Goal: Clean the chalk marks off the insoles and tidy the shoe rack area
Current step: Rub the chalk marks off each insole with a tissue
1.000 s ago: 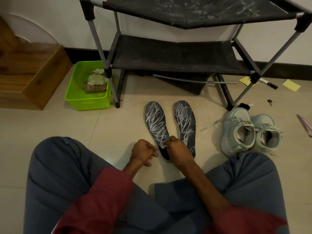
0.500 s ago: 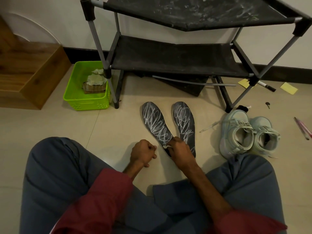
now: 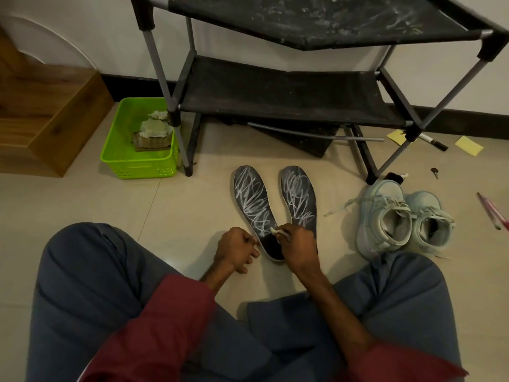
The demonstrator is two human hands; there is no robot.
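Two dark insoles lie side by side on the tiled floor, both scribbled with white chalk. The left insole [image 3: 252, 201] has a clean dark heel; the right insole [image 3: 298, 197] is chalked along its visible length. My right hand [image 3: 298, 248] pinches a small white wipe [image 3: 275, 231] against the left insole, just above the clean patch. My left hand [image 3: 235, 250] is curled in a fist, its fingers pressing the heel edge of that insole. The black shoe rack [image 3: 289, 89] stands behind, its top shelf dusted with chalk.
A green basket [image 3: 137, 161] with crumpled cloths sits left of the rack, beside a wooden step [image 3: 52, 117]. A pair of pale sneakers [image 3: 402, 216] stands to the right. Yellow notes [image 3: 468, 145], a marker [image 3: 433, 142], a key and pink pens [image 3: 493, 210] litter the floor.
My right hand with the wipe has shifted slightly up the left insole, leaving the heel patch dark. The left hand stays at the heel edge.
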